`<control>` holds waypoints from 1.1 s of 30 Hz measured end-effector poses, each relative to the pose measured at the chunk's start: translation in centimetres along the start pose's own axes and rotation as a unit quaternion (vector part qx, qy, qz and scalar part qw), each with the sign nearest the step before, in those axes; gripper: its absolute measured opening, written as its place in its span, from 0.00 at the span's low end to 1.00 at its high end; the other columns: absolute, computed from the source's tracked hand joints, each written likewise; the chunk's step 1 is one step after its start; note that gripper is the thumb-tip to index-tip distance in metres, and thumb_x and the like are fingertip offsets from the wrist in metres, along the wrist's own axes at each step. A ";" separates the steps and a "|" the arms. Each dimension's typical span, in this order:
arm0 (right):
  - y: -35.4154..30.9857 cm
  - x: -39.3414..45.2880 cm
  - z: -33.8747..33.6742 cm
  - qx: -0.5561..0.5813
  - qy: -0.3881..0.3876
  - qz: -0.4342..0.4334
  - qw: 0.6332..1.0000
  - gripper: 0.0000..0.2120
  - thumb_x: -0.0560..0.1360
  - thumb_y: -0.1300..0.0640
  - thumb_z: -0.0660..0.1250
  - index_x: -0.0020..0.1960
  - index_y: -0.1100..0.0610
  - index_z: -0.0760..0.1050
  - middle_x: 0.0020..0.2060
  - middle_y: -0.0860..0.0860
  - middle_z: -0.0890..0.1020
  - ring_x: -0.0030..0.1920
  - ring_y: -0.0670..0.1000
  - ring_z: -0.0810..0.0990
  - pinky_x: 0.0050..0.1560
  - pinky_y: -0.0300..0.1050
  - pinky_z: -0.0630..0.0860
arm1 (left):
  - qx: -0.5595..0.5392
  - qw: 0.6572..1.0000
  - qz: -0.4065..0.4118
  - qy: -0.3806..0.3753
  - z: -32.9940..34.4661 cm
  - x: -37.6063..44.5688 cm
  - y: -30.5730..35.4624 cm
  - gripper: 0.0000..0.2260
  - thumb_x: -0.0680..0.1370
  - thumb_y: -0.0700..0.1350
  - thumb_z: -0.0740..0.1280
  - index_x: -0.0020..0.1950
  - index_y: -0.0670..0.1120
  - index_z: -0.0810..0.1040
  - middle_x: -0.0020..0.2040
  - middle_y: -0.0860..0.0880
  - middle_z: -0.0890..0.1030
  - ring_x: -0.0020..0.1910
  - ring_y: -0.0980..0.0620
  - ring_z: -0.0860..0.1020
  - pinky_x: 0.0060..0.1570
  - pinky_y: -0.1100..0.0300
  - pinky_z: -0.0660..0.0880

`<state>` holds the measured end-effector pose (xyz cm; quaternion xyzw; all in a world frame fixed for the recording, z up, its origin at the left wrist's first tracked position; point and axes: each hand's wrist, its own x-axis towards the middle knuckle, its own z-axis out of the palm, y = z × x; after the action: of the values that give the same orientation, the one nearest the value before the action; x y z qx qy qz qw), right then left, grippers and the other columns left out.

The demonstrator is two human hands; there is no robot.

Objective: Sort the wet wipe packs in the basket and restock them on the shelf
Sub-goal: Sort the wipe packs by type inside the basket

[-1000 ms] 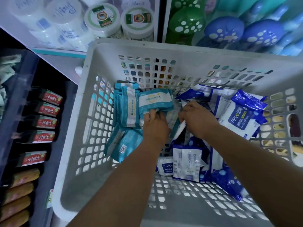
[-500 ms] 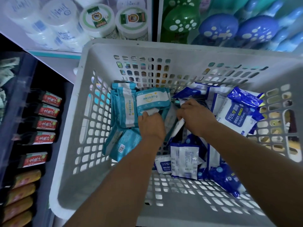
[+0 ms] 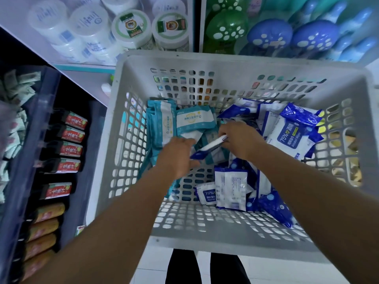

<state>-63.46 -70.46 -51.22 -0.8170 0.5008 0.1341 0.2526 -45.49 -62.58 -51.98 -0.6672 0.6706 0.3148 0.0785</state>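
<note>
Head view: I see my right hand (image 3: 239, 140) pinching a slim blue-and-white pack (image 3: 209, 147) mid-basket (image 3: 205, 60), long axis slanting toward my relaxed, empty left hand (image 3: 176, 158).

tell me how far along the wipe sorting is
Done: teal packs are gathered on the basket's left side, blue packs mostly on the right. In hand: the right hand pinches one blue-and-white pack out of the middle; the left hand rests by the teal ones. Left: loose blue packs near the front, and all restocking.
</note>
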 end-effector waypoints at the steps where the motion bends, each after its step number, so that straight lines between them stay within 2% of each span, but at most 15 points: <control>1: -0.2 0.0 0.0 0.009 0.006 -0.002 1.000 0.07 0.76 0.58 0.65 0.54 0.55 0.76 0.50 0.53 0.76 0.47 0.51 0.73 0.43 0.43 0.67 | -0.052 0.999 0.016 -0.004 0.1 0.3 0.9 0.28 0.75 0.53 0.70 0.72 0.48 0.66 0.64 0.45 0.74 0.64 0.46 0.67 0.61 0.53 0.68; 4: -0.7 -0.1 -0.2 0.047 0.025 -0.025 0.998 0.08 0.75 0.57 0.67 0.54 0.56 0.77 0.49 0.54 0.79 0.47 0.51 0.74 0.43 0.43 0.67 | -0.111 0.992 0.030 0.052 0.5 1.0 2.4 0.17 0.77 0.47 0.68 0.64 0.45 0.74 0.55 0.44 0.79 0.54 0.44 0.75 0.51 0.53 0.73; 8: 0.1 -0.2 -1.3 0.062 0.016 0.008 0.998 0.13 0.75 0.58 0.66 0.59 0.55 0.73 0.55 0.53 0.79 0.52 0.53 0.76 0.49 0.45 0.71 | -0.091 0.992 -0.030 0.085 -0.1 1.1 2.3 0.09 0.79 0.44 0.63 0.55 0.43 0.77 0.49 0.42 0.81 0.48 0.41 0.78 0.43 0.55 0.72; 12: 1.3 -0.9 -1.6 -0.049 -0.030 0.044 0.997 0.11 0.76 0.63 0.62 0.58 0.56 0.75 0.57 0.55 0.78 0.55 0.56 0.76 0.49 0.45 0.72 | -0.054 0.997 -0.040 -0.023 -1.1 -0.1 0.8 0.07 0.78 0.42 0.63 0.54 0.44 0.76 0.48 0.45 0.79 0.44 0.46 0.76 0.41 0.56 0.72; 15: 0.6 -2.2 -1.6 -0.076 -0.121 0.016 0.990 0.17 0.78 0.61 0.60 0.65 0.50 0.73 0.62 0.54 0.75 0.62 0.56 0.71 0.57 0.46 0.71 | 0.018 0.990 0.022 -0.139 -1.3 -1.2 0.2 0.08 0.78 0.43 0.65 0.57 0.46 0.77 0.49 0.48 0.78 0.46 0.49 0.75 0.44 0.57 0.71; 19: -0.5 -3.9 -0.8 -0.147 -0.257 -0.057 0.954 0.24 0.77 0.59 0.59 0.70 0.43 0.67 0.67 0.52 0.71 0.67 0.55 0.66 0.62 0.47 0.62 | 0.032 0.977 0.072 -0.199 -0.1 -1.6 0.2 0.11 0.76 0.41 0.68 0.58 0.46 0.79 0.54 0.48 0.80 0.52 0.48 0.77 0.52 0.56 0.74; 21: -0.5 -4.5 -0.1 -0.183 -0.282 -0.085 0.938 0.15 0.76 0.56 0.61 0.60 0.45 0.76 0.60 0.51 0.76 0.66 0.55 0.66 0.62 0.51 0.59 | 0.015 0.972 0.083 -0.218 0.9 -1.4 0.7 0.12 0.75 0.42 0.69 0.58 0.46 0.79 0.54 0.48 0.81 0.50 0.49 0.78 0.52 0.56 0.75; 22: -0.5 -4.7 0.1 -0.204 -0.281 -0.099 0.933 0.07 0.75 0.55 0.61 0.49 0.49 0.78 0.53 0.51 0.78 0.63 0.55 0.68 0.60 0.51 0.59 | 0.003 0.971 0.086 -0.223 1.4 -1.3 0.9 0.13 0.74 0.42 0.70 0.59 0.46 0.79 0.53 0.48 0.81 0.49 0.50 0.77 0.49 0.58 0.75; 23: -0.4 -4.9 0.1 -0.221 -0.286 -0.108 0.926 0.06 0.75 0.55 0.63 0.40 0.51 0.75 0.48 0.51 0.78 0.59 0.54 0.69 0.56 0.50 0.58 | -0.013 0.970 0.084 -0.226 1.8 -1.2 1.2 0.15 0.73 0.43 0.71 0.60 0.46 0.77 0.54 0.48 0.80 0.48 0.51 0.75 0.47 0.59 0.73; 25: -0.5 -5.0 0.2 -0.240 -0.315 -0.110 0.911 0.12 0.73 0.53 0.66 0.33 0.53 0.69 0.43 0.50 0.77 0.56 0.53 0.70 0.53 0.48 0.58 | -0.047 0.969 0.078 -0.231 2.2 -1.1 1.8 0.21 0.73 0.43 0.72 0.64 0.45 0.73 0.56 0.46 0.77 0.49 0.51 0.73 0.46 0.59 0.70; 27: -1.1 -5.2 0.0 -0.255 -0.365 -0.087 0.891 0.14 0.72 0.51 0.69 0.32 0.51 0.67 0.39 0.48 0.72 0.54 0.53 0.69 0.56 0.49 0.63 | -0.072 0.964 0.086 -0.241 2.6 -0.9 2.3 0.25 0.75 0.43 0.71 0.70 0.46 0.67 0.64 0.45 0.74 0.57 0.49 0.74 0.53 0.57 0.72; 29: -1.5 -5.4 -0.4 -0.261 -0.397 -0.072 0.877 0.15 0.73 0.51 0.68 0.33 0.49 0.66 0.37 0.46 0.68 0.51 0.55 0.68 0.59 0.51 0.68 | -0.061 0.960 0.117 -0.249 2.8 -0.8 2.8 0.24 0.78 0.44 0.66 0.73 0.49 0.66 0.69 0.46 0.71 0.64 0.47 0.72 0.61 0.55 0.71; 31: -1.6 -5.4 -0.9 -0.230 -0.384 -0.074 0.891 0.08 0.76 0.58 0.63 0.39 0.51 0.70 0.39 0.47 0.70 0.50 0.55 0.71 0.55 0.49 0.70 | -0.036 0.959 0.135 -0.248 3.2 -0.5 3.1 0.17 0.80 0.47 0.62 0.69 0.47 0.71 0.66 0.46 0.74 0.61 0.48 0.73 0.58 0.57 0.70; 32: -1.5 -5.5 -1.2 -0.203 -0.359 -0.070 0.908 0.07 0.77 0.62 0.60 0.46 0.53 0.74 0.43 0.48 0.74 0.52 0.56 0.73 0.53 0.48 0.70 | -0.037 0.962 0.130 -0.237 3.5 -0.2 3.2 0.15 0.81 0.47 0.61 0.66 0.45 0.74 0.63 0.45 0.75 0.57 0.48 0.74 0.54 0.58 0.70; 33: -1.1 -5.5 -1.1 -0.190 -0.326 -0.058 0.924 0.14 0.77 0.64 0.57 0.57 0.54 0.75 0.52 0.50 0.76 0.55 0.56 0.74 0.54 0.47 0.72 | -0.040 0.968 0.117 -0.218 3.7 0.2 3.2 0.13 0.81 0.47 0.61 0.62 0.43 0.75 0.60 0.43 0.76 0.53 0.48 0.74 0.51 0.58 0.70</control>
<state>-65.07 -66.52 -47.44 -0.7886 0.3076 0.4707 0.2488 -49.66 -61.07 -54.02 -0.5020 0.6976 0.4861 0.1581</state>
